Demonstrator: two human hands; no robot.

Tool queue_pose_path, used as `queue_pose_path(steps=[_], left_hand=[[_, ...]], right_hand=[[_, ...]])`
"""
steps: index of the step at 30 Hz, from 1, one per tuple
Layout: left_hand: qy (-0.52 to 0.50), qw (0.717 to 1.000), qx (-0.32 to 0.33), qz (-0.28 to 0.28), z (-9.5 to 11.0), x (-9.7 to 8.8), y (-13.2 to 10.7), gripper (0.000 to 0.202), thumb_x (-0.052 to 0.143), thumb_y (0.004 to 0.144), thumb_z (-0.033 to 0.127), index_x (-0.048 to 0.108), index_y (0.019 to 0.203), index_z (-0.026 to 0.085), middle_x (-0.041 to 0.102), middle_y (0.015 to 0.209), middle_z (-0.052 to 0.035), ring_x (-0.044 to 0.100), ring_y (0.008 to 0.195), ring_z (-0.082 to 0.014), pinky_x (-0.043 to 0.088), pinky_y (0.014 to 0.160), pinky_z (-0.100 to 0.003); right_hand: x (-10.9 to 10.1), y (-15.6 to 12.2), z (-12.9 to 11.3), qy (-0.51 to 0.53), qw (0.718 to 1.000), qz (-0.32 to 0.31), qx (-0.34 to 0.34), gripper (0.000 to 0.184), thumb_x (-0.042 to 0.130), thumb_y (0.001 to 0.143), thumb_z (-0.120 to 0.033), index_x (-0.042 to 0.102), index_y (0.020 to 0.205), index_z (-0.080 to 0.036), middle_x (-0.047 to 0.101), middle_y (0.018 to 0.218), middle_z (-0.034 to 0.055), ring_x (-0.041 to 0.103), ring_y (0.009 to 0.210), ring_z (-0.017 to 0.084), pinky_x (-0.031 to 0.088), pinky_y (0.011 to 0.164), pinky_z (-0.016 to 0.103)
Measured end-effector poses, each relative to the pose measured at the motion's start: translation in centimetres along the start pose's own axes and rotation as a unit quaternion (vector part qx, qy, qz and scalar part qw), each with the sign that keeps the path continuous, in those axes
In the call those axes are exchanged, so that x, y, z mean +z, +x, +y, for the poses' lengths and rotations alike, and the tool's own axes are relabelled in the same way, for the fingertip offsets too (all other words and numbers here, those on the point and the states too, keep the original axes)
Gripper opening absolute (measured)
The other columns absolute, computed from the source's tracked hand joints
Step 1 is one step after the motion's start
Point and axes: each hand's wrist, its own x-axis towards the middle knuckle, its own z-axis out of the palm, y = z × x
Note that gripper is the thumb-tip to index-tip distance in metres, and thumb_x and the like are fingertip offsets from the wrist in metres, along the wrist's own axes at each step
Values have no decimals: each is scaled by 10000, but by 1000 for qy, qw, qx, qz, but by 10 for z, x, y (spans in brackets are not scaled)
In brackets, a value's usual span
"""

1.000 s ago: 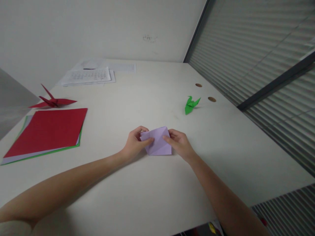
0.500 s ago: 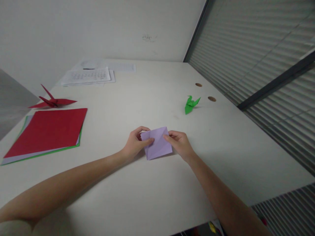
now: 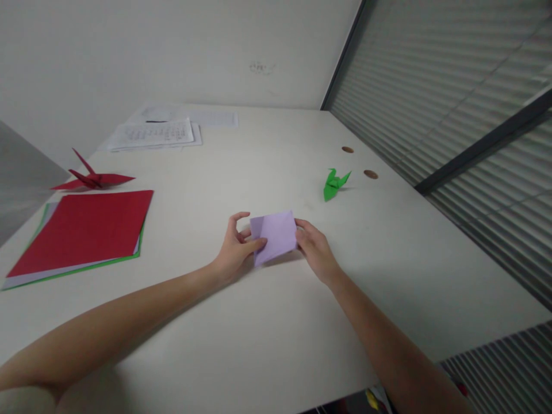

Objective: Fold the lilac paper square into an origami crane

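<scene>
A folded square of light purple origami paper (image 3: pixel 278 233) is held between my two hands, tilted just above the white table. My left hand (image 3: pixel 238 246) pinches its left side, thumb on the front face and the index finger raised and curled off the paper. On the opposite side, my right hand (image 3: pixel 315 247) grips the right edge with its thumb at the border; the fingers behind are partly hidden. A green paper crane (image 3: pixel 334 185) stands beyond my right hand.
A stack of red, purple and green paper sheets (image 3: pixel 86 230) lies at the left, with a red paper crane (image 3: pixel 95 179) behind it. Written papers (image 3: pixel 155 133) rest at the far left. Two round holes (image 3: pixel 370 174) pierce the table near the window blinds (image 3: pixel 452 103).
The purple paper has moved slightly up and away from me, its lower edge tipped up. My right thumb has slid from its front face to the right edge. My left index finger has lifted.
</scene>
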Motion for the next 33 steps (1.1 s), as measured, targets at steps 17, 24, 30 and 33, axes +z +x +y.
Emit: queue_pose_path(steps=[17,24,30,33], left_hand=[[130,977,160,-62,-5,-1,-8,361,731,785,445,605,1005,188,619,894,-24,560,696,-101,452,605,-209],[160,976,129,-65,-11,0,-6,534,809,704,316,596,1176,187,602,1143,-93,619,848,-144,527,704,-256],[239,945,220,-44,-12,-7,0,217,746,771,299,745,970,211,523,1297,-120,527,1201,-242,490,939,-340],[230,945,229,-42,-11,-6,-1,175,779,733,281,739,882,199,606,1149,-99,580,1098,-211,482,935,-333]], right_hand=[[0,5,7,-11,998,25,-49,323,753,719,-506,665,801,-206,691,766,21,622,717,166,512,704,307],[3,5,8,7,998,33,-51,330,768,705,-500,687,821,-202,705,804,25,623,749,170,511,734,317],[3,3,8,-15,997,22,-67,301,737,743,-489,683,825,-205,691,771,18,608,733,163,498,724,307],[2,3,8,-36,997,16,-72,317,705,763,-514,670,818,-203,688,784,28,612,745,178,502,753,341]])
